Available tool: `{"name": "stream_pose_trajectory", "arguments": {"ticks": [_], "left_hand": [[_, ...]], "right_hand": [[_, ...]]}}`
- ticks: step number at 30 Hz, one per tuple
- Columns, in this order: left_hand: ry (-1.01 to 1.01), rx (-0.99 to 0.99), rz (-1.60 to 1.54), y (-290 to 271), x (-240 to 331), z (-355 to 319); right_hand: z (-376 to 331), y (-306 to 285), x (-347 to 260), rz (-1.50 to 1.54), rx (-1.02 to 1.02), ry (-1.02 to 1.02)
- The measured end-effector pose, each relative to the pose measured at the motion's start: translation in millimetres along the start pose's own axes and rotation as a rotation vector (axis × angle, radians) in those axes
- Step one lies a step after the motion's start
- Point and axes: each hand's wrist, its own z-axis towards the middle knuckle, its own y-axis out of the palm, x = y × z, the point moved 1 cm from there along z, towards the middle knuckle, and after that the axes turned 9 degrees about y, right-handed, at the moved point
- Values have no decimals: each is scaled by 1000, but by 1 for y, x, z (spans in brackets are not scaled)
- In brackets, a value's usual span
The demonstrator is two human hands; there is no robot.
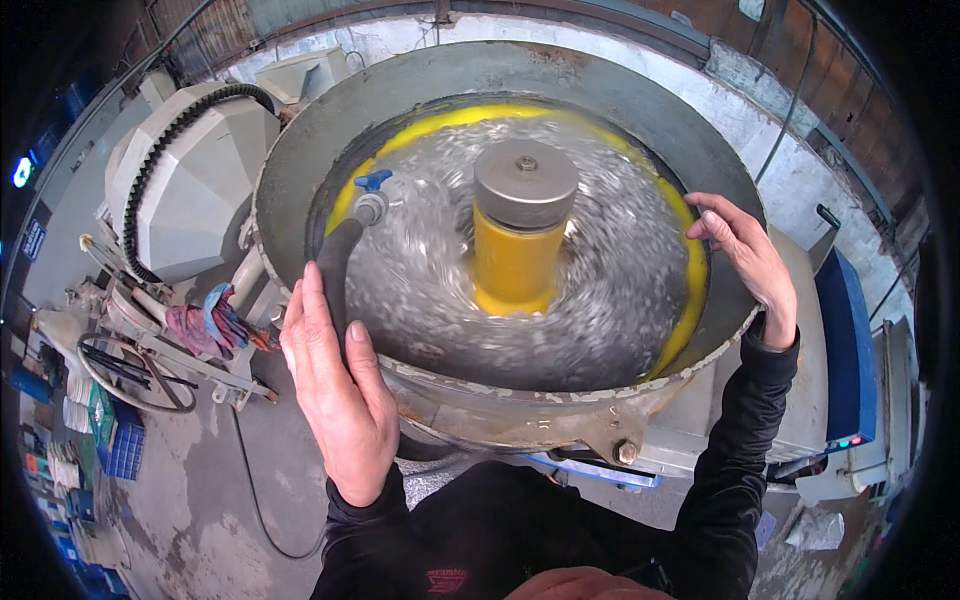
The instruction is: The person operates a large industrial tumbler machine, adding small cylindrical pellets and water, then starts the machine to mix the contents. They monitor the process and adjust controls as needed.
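In front of me stands a large round metal tub (pixel 520 412), a vibratory finishing bowl by its look. Small silvery pieces (pixel 440 270), blurred by motion, swirl in it around a yellow centre post (pixel 518 262) with a metal cap (pixel 527 185). My left hand (pixel 340 400) lies along the tub's near left rim beside a dark hose (pixel 340 255), fingers stretched and not wrapped round it. A tap with a blue handle (pixel 373 180) ends the hose above the pieces. Over the right rim reaches my right hand (pixel 745 255), fingers loosely bent and apart near the yellow lining (pixel 690 285), holding nothing visible.
A grey many-sided drum machine (pixel 195 180) stands at left, with reddish-blue gloves or rags (pixel 220 322) on the frame below. A cable (pixel 250 480) runs across the floor. Blue crates (pixel 122 440) are at far left, a blue cabinet (pixel 845 345) at right.
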Motion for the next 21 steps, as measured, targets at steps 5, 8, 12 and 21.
{"name": "stream_pose_trajectory", "arguments": {"ticks": [5,8,12,21], "left_hand": [[-18,9,-15,1,1,-1],[-30,12,-7,1,2,-1],[-36,12,-13,2,3,-1],[-24,8,-10,1,1,0]], "right_hand": [[1,-4,5,29,55,33],[0,-4,7,107,85,33],[0,-3,7,100,114,30],[2,-5,11,87,107,57]]}}
